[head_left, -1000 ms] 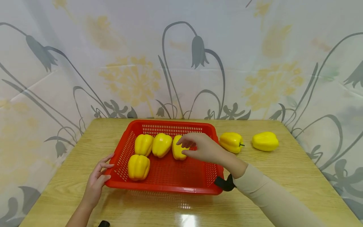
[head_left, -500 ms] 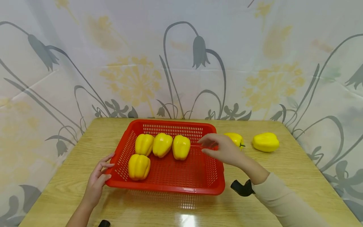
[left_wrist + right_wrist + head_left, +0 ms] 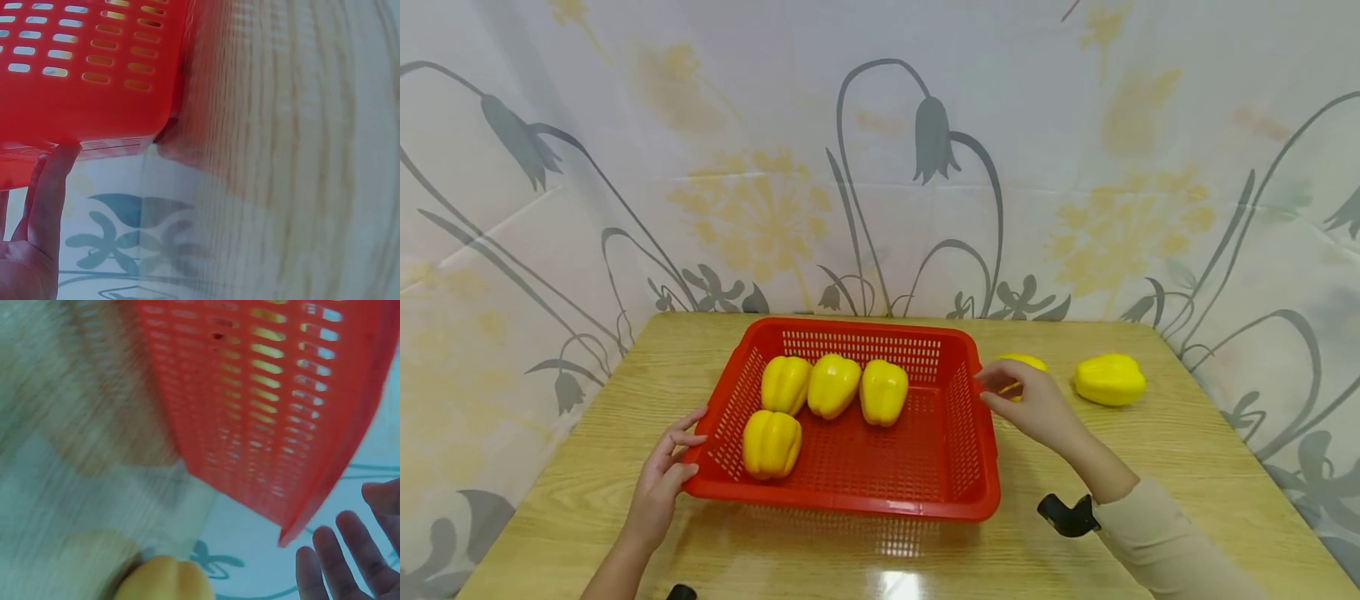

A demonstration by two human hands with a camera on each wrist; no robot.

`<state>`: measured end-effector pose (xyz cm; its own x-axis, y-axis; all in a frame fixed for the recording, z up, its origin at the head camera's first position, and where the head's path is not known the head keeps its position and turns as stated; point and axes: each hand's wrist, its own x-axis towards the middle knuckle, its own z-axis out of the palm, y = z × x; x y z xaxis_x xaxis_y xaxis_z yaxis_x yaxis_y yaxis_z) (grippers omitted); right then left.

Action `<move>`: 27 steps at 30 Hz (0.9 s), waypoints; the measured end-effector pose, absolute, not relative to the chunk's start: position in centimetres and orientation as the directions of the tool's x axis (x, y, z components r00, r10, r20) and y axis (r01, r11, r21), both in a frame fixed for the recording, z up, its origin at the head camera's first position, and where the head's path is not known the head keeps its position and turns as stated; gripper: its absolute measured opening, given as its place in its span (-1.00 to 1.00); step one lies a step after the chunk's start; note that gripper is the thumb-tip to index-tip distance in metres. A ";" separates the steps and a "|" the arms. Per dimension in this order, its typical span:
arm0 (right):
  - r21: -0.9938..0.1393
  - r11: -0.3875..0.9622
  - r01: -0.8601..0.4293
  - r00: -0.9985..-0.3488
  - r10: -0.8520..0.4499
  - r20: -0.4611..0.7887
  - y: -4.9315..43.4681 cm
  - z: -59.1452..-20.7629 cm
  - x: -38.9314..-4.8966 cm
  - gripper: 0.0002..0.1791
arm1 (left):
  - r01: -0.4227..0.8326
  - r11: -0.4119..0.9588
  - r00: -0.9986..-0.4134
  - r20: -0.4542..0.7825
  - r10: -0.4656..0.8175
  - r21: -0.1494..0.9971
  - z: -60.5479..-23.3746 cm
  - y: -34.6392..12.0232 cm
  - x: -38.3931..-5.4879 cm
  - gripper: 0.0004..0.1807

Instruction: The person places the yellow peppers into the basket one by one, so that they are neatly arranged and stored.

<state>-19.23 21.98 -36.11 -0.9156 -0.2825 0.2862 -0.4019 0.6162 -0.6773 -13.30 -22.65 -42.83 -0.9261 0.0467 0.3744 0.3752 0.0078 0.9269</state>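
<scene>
A red plastic basket (image 3: 850, 502) with slotted walls stands on the table, holding several yellow bell peppers (image 3: 883, 392) grouped to its left and back. Against its left rim rest the fairly straight fingers of my left hand (image 3: 653, 496); the left wrist view shows those fingers (image 3: 49, 200) touching the outer side. My right hand (image 3: 1037, 408) hovers by the right rim, fingers loosely bent and holding nothing. It partly hides a yellow bell pepper (image 3: 1028, 361) lying just outside the basket, which the right wrist view shows as a yellow pepper (image 3: 165, 581) below the hand.
Another yellow bell pepper (image 3: 1109, 380) lies farther right on the wooden table (image 3: 1180, 467). A flower-patterned curtain (image 3: 880, 167) rises behind the table's back edge. A black wrist-mounted device (image 3: 1067, 515) hangs from the right sleeve.
My right hand has moved right, from above the peppers inside the basket, across to its right rim near the outside pepper. The left hand stays at the left rim.
</scene>
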 end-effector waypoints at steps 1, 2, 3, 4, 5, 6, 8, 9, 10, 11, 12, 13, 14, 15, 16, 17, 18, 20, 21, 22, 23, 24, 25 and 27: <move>-0.677 0.622 -0.393 -0.919 -0.264 0.291 22.2 -36.4 -19.3 -0.77 | 0.375 0.006 -0.926 0.374 0.046 0.927 -42.8 -22.6 -13.3 -0.70; -0.677 0.627 -0.385 -0.923 -0.245 0.298 22.3 -36.6 -19.3 -0.77 | 0.376 0.008 -0.926 0.375 0.045 0.927 -42.8 -22.6 -13.2 -0.70; -0.675 0.635 -0.376 -0.926 -0.225 0.304 22.5 -36.9 -19.4 -0.76 | 0.376 0.011 -0.926 0.376 0.043 0.926 -42.8 -22.5 -13.2 -0.70; -0.678 0.639 -0.364 -0.930 -0.204 0.307 22.7 -37.2 -19.5 -0.76 | 0.377 0.012 -0.926 0.376 0.043 0.926 -42.8 -22.5 -13.2 -0.70; -0.681 0.644 -0.348 -0.935 -0.181 0.306 23.0 -37.4 -19.6 -0.75 | 0.377 0.012 -0.925 0.377 0.043 0.926 -42.8 -22.4 -13.1 -0.70; -0.684 0.648 -0.334 -0.938 -0.161 0.306 23.2 -37.7 -19.8 -0.74 | 0.379 0.013 -0.925 0.378 0.044 0.925 -42.8 -22.4 -13.1 -0.69; -0.686 0.663 -0.300 -0.947 -0.120 0.299 23.8 -38.2 -20.1 -0.72 | 0.381 0.016 -0.924 0.380 0.047 0.924 -42.8 -22.3 -13.1 -0.69; -0.684 0.674 -0.281 -0.951 -0.101 0.291 24.1 -38.5 -20.3 -0.70 | 0.383 0.017 -0.923 0.382 0.046 0.924 -42.8 -22.3 -13.1 -0.69; -0.680 0.684 -0.264 -0.955 -0.085 0.285 24.4 -38.7 -20.5 -0.69 | 0.384 0.016 -0.923 0.383 0.047 0.923 -42.8 -22.3 -13.1 -0.69; -0.673 0.697 -0.247 -0.957 -0.068 0.280 24.6 -39.0 -20.6 -0.67 | 0.385 0.017 -0.922 0.384 0.047 0.923 -42.8 -22.3 -13.1 -0.69; -0.664 0.710 -0.234 -0.959 -0.054 0.280 24.7 -39.2 -20.8 -0.64 | 0.386 0.018 -0.922 0.385 0.047 0.922 -42.8 -22.3 -13.1 -0.69; -0.653 0.724 -0.221 -0.960 -0.042 0.279 24.9 -39.5 -20.9 -0.61 | 0.385 0.017 -0.922 0.384 0.047 0.923 -42.8 -22.3 -13.1 -0.69; -0.642 0.737 -0.210 -0.961 -0.032 0.276 25.0 -39.7 -21.1 -0.57 | 0.384 0.017 -0.923 0.383 0.046 0.923 -42.8 -22.3 -13.1 -0.70; -0.629 0.751 -0.200 -0.962 -0.029 0.273 25.1 -40.0 -21.3 -0.53 | 0.383 0.017 -0.923 0.382 0.046 0.924 -42.8 -22.4 -13.2 -0.70; -0.613 0.766 -0.194 -0.963 -0.029 0.268 25.1 -40.2 -21.4 -0.48 | 0.380 0.015 -0.924 0.379 0.049 0.925 -42.8 -22.4 -13.1 -0.70; -0.590 0.785 -0.190 -0.964 -0.035 0.263 25.1 -40.4 -21.6 -0.44 | 0.378 0.015 -0.925 0.377 0.051 0.926 -42.8 -22.4 -13.1 -0.70; -0.570 0.798 -0.195 -0.964 -0.049 0.261 25.2 -40.6 -21.9 -0.39 | 0.375 0.016 -0.926 0.374 0.052 0.927 -42.8 -22.4 -13.1 -0.70; -0.544 0.811 -0.216 -0.962 -0.080 0.262 25.2 -40.9 -22.4 -0.35 | 0.374 0.027 -0.927 0.372 0.046 0.927 -42.8 -22.4 -13.1 -0.70; -0.544 0.808 -0.224 -0.961 -0.092 0.259 25.2 -41.1 -22.7 -0.35 | 0.374 0.035 -0.927 0.372 0.040 0.927 -42.8 -22.4 -13.1 -0.70; -0.551 0.802 -0.231 -0.962 -0.103 0.254 25.2 -41.2 -23.0 -0.37 | 0.374 0.041 -0.927 0.373 0.034 0.926 -42.8 -22.4 -13.1 -0.70; -0.564 0.792 -0.235 -0.963 -0.110 0.247 25.2 -41.2 -23.2 -0.39 | 0.375 0.049 -0.927 0.374 0.028 0.926 -42.8 -22.4 -13.1 -0.70; -0.582 0.777 -0.239 -0.964 -0.118 0.239 25.3 -41.3 -23.4 -0.41 | 0.375 0.054 -0.927 0.374 0.023 0.926 -42.8 -22.4 -13.1 -0.70; -0.594 0.768 -0.241 -0.965 -0.125 0.231 25.3 -41.2 -23.6 -0.43 | 0.374 0.054 -0.927 0.374 0.021 0.926 -42.8 -22.4 -13.1 -0.70; -0.590 0.769 -0.246 -0.966 -0.147 0.211 25.3 -41.3 -23.8 -0.45 | 0.373 0.050 -0.928 0.372 0.025 0.927 -42.8 -22.5 -13.0 -0.71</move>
